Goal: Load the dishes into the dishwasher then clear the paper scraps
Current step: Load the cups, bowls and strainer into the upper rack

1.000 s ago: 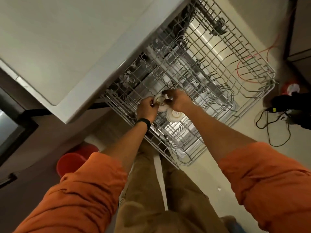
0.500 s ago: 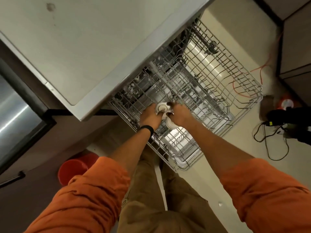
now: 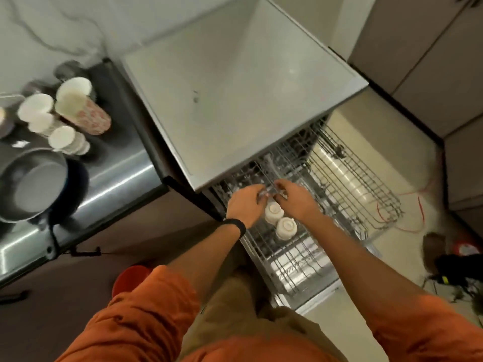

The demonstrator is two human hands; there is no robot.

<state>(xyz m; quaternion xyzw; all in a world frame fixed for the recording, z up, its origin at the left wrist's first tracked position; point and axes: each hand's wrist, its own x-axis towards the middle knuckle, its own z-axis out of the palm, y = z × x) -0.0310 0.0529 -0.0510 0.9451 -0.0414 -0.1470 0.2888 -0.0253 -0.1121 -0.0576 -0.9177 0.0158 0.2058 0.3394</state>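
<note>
Seating a small item [image 3: 269, 192] into the dishwasher rack [image 3: 366, 184], next to the two upturned white cups [image 3: 274, 214] along the rack's near edge. Pinched from both sides between curled fingers of left hand [image 3: 245, 202] and right hand [image 3: 298, 201]; too blurred to identify. Treat as light, rigid, brittle and probably slick. Grip by the side wall, never the rim; lower between tines without striking the neighbouring cups.

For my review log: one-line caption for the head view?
Left hand and right hand meet over the dishwasher rack beside two upturned white cups.
</note>
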